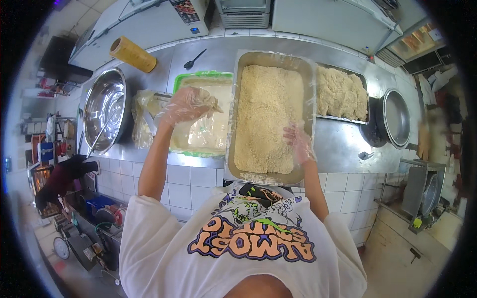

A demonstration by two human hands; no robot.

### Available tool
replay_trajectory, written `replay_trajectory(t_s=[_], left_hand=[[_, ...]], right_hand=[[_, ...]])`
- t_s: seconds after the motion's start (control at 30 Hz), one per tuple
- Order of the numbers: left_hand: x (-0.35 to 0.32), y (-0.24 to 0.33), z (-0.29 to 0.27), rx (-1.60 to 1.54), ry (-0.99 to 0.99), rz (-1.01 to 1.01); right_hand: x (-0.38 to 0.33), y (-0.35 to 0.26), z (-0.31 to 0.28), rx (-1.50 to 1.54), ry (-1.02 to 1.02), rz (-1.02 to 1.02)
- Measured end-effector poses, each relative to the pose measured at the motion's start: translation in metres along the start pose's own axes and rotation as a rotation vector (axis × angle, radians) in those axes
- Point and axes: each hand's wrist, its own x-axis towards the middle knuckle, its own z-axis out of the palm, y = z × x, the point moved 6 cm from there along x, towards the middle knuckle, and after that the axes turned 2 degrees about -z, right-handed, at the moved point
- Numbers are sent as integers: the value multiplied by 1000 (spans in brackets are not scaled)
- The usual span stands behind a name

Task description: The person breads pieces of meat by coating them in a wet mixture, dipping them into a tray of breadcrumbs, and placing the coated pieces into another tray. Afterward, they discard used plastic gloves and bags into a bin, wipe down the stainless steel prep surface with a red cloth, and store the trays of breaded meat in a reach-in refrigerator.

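Note:
A long steel tray (237,94) full of pale breadcrumbs stands in front of me on the steel counter. My right hand (299,141), in a thin clear plastic glove, rests on the crumbs at the tray's right rim, fingers spread. My left hand (188,105), also gloved, hovers over a green tray (198,77) lined with plastic and holding pale batter. Its fingers are bent and seem to pinch something small and pale; what it is I cannot make out.
A second steel tray (342,93) heaped with breaded pieces sits right of the crumb tray, with a dark pot (392,119) beyond it. At the left are a steel bowl (105,110) with a utensil, a plastic bag (143,119), a yellowish roll (133,53) and a black spoon (194,59).

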Motion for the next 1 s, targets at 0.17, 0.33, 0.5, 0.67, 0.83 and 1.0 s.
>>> replay_trajectory(t_s=[0.17, 0.33, 0.5, 0.67, 0.83, 1.0], left_hand=[[42, 47, 29, 107, -41, 34], [136, 65, 94, 222, 110, 86], [130, 39, 86, 89, 333, 69], [44, -76, 82, -7, 709, -114], [-24, -146, 118, 103, 751, -390], [-61, -184, 160, 62, 612, -226]], right_hand=[[3, 21, -12, 20, 8, 34], [-4, 14, -9, 27, 24, -4], [-4, 17, 4, -89, -91, -254], [3, -19, 135, -443, -335, -194], [165, 45, 159, -432, -71, -768], [136, 98, 187, -1497, -84, -658]])
